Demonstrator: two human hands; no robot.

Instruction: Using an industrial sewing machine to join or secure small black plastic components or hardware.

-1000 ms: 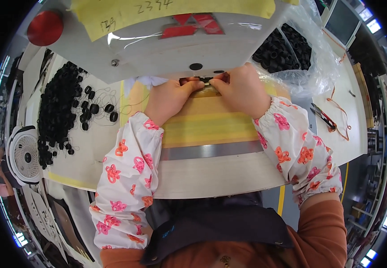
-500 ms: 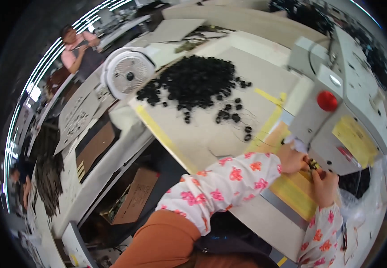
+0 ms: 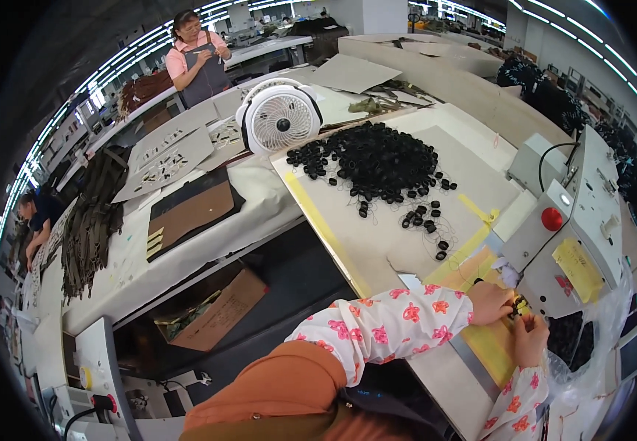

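Observation:
Both hands are at the working end of a grey sewing machine (image 3: pixel 565 235), at the right of the head view. My left hand (image 3: pixel 491 303) is closed, its fingertips beside the small black-and-yellow parts (image 3: pixel 518 305) under the machine head. Just below it, my right hand (image 3: pixel 529 339) pinches thumb and finger together at the same spot. What the fingertips hold is too small to make out. A yellow-taped work surface (image 3: pixel 491 351) lies beneath the hands. Up and left of them, a large heap of small black loops (image 3: pixel 385 158) with loose threads is spread on a pale board (image 3: pixel 326 213).
A white fan (image 3: pixel 282 121) stands beyond the board. Dark straps (image 3: pixel 94 220) and brown sheets (image 3: pixel 192 217) lie on the left table. An open cardboard box (image 3: pixel 219 312) sits below. Clear plastic (image 3: pixel 591 367) hangs by the machine. Two other people work farther off.
The whole view has tilted up, so more of the room shows and the fan and heap sit further right. Both hands stay together at the machine, with little change in their grip.

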